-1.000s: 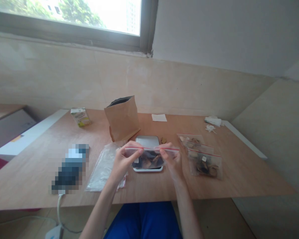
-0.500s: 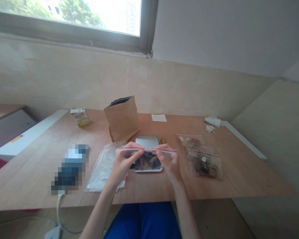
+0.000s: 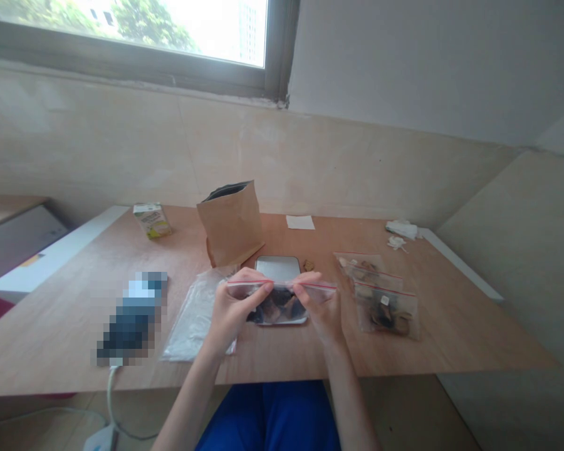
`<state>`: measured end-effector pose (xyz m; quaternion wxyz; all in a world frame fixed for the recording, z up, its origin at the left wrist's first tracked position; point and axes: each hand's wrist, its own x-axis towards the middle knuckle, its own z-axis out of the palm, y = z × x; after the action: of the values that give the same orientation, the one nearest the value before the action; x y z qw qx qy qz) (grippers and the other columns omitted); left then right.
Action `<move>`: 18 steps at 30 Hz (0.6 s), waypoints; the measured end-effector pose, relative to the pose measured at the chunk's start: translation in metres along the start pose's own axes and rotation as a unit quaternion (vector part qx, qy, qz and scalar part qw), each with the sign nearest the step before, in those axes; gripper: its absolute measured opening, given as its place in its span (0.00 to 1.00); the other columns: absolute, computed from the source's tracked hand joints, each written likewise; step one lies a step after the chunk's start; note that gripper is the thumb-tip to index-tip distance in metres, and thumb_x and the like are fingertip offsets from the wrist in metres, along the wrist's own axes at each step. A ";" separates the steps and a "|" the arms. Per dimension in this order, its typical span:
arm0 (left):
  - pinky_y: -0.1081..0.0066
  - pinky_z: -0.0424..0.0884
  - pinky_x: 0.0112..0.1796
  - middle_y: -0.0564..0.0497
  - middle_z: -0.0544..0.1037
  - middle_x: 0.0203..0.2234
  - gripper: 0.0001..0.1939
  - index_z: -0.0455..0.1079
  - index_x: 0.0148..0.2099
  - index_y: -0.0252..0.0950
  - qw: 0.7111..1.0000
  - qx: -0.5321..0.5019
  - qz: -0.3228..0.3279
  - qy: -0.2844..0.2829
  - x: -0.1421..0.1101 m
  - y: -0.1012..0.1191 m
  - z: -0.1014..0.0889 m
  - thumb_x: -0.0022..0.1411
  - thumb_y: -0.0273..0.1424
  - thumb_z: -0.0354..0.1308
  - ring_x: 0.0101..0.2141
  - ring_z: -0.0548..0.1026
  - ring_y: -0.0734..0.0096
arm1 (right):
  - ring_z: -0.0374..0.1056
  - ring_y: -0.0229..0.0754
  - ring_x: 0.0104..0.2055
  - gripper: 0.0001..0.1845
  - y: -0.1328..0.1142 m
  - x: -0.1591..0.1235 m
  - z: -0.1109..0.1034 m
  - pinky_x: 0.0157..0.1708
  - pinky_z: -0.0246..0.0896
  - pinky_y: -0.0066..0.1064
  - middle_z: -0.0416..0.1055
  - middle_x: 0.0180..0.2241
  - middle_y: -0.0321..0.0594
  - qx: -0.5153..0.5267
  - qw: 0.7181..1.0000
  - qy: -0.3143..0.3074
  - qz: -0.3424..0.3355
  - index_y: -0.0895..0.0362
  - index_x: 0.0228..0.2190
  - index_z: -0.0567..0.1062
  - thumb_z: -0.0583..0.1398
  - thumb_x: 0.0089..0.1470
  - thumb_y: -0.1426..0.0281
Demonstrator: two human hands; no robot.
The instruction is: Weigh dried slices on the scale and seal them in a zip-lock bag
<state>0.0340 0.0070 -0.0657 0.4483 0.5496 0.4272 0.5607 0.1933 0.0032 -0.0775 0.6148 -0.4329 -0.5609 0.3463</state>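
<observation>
A clear zip-lock bag (image 3: pixel 282 307) with a red seal line hangs between my two hands, dark and brown dried pieces inside it. My left hand (image 3: pixel 237 304) pinches the seal left of the middle, thumb on the near side. Close beside it, my right hand (image 3: pixel 318 304) pinches the same strip on the right. Behind and below the bag lies a flat scale-like device (image 3: pixel 277 268) with a silvery top, partly hidden by the bag and hands. Just past its right corner is a small brown piece (image 3: pixel 309 265).
Left of my hands lies a stack of clear bags (image 3: pixel 190 326). An open brown paper pouch (image 3: pixel 230 225) stands behind it. Filled zip-lock bags (image 3: pixel 388 316) overlap at the right. A pixelated object (image 3: pixel 131 319) with a cable, a small carton (image 3: pixel 151 220) and white paper (image 3: pixel 300 222) are around.
Both hands keep pinching the seal in nearly the same place. My right hand has shifted very slightly to the right along it.
</observation>
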 end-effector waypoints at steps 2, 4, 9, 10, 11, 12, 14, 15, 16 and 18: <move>0.77 0.65 0.26 0.52 0.74 0.24 0.10 0.73 0.26 0.35 1.000 -0.008 -0.013 0.006 0.000 -0.002 0.000 0.51 0.36 0.63 0.26 0.71 0.75 | 0.69 0.38 0.26 0.08 0.000 0.000 0.002 0.28 0.64 0.27 0.72 0.23 0.35 0.006 1.000 -0.006 0.014 0.57 0.24 0.74 0.62 0.48 0.64; 0.77 0.64 0.27 0.53 0.73 0.23 0.11 0.71 0.23 0.34 1.000 -0.014 -0.010 0.014 0.000 -0.004 0.001 0.51 0.36 0.63 0.26 0.71 0.76 | 0.68 0.37 0.27 0.09 0.000 0.000 0.003 0.28 0.63 0.26 0.73 0.24 0.35 0.015 0.999 -0.018 0.032 0.57 0.26 0.74 0.61 0.49 0.63; 0.76 0.65 0.30 0.53 0.73 0.24 0.12 0.69 0.23 0.34 1.000 -0.027 0.005 -0.013 0.002 -0.004 0.003 0.52 0.36 0.62 0.28 0.71 0.75 | 0.68 0.36 0.26 0.09 -0.003 0.000 0.006 0.25 0.62 0.24 0.73 0.26 0.35 0.000 0.998 -0.036 0.048 0.56 0.29 0.74 0.61 0.49 0.63; 0.76 0.65 0.30 0.53 0.73 0.24 0.11 0.70 0.24 0.34 0.999 -0.026 0.001 -0.024 0.002 -0.003 0.003 0.52 0.36 0.62 0.28 0.71 0.75 | 0.67 0.36 0.26 0.09 -0.004 0.000 0.007 0.25 0.62 0.24 0.72 0.25 0.35 -0.009 0.998 -0.032 0.044 0.56 0.28 0.74 0.61 0.48 0.63; 0.77 0.65 0.30 0.53 0.73 0.24 0.11 0.71 0.26 0.34 0.999 -0.024 -0.003 -0.033 0.002 -0.003 0.003 0.52 0.37 0.61 0.28 0.71 0.75 | 0.67 0.36 0.26 0.09 -0.006 0.000 0.007 0.25 0.62 0.24 0.72 0.24 0.34 -0.018 0.999 -0.026 0.040 0.56 0.27 0.74 0.61 0.48 0.63; 0.77 0.65 0.30 0.53 0.73 0.25 0.10 0.71 0.27 0.34 0.999 -0.022 -0.006 -0.040 0.002 -0.002 0.003 0.53 0.37 0.61 0.28 0.71 0.75 | 0.67 0.36 0.25 0.09 -0.008 0.000 0.007 0.25 0.62 0.24 0.71 0.23 0.34 -0.028 0.999 -0.020 0.035 0.56 0.25 0.74 0.61 0.48 0.63; 0.77 0.66 0.30 0.53 0.74 0.26 0.10 0.72 0.30 0.35 0.999 -0.018 -0.012 -0.046 0.002 -0.001 0.003 0.52 0.37 0.62 0.28 0.72 0.75 | 0.66 0.35 0.25 0.09 -0.010 0.000 0.007 0.24 0.62 0.24 0.70 0.22 0.34 -0.045 0.999 -0.009 0.020 0.57 0.24 0.74 0.61 0.48 0.64; 0.77 0.66 0.30 0.53 0.75 0.27 0.10 0.72 0.31 0.35 0.999 -0.016 -0.013 -0.047 0.001 0.000 0.003 0.52 0.37 0.62 0.28 0.72 0.75 | 0.66 0.36 0.25 0.09 -0.010 0.000 0.007 0.25 0.62 0.24 0.70 0.22 0.34 -0.051 0.999 -0.006 0.011 0.57 0.23 0.74 0.61 0.48 0.64; 0.77 0.66 0.29 0.53 0.75 0.27 0.10 0.72 0.32 0.35 0.999 -0.014 -0.013 -0.049 0.001 0.000 0.003 0.52 0.37 0.62 0.28 0.73 0.75 | 0.66 0.36 0.25 0.08 -0.011 0.000 0.007 0.25 0.62 0.24 0.71 0.22 0.34 -0.056 0.998 -0.005 0.002 0.57 0.24 0.74 0.61 0.49 0.65; 0.77 0.66 0.29 0.53 0.75 0.27 0.10 0.73 0.32 0.35 0.999 -0.007 -0.009 -0.053 0.000 0.001 0.003 0.52 0.37 0.62 0.28 0.73 0.75 | 0.67 0.36 0.27 0.08 -0.010 0.000 0.007 0.28 0.62 0.25 0.72 0.23 0.35 -0.064 0.998 0.002 -0.015 0.57 0.24 0.74 0.61 0.49 0.66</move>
<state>0.0368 0.0072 -0.0650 0.4790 0.5715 0.4045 0.5295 0.1853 0.0001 -0.0686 0.5921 -0.4636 -0.5874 0.2992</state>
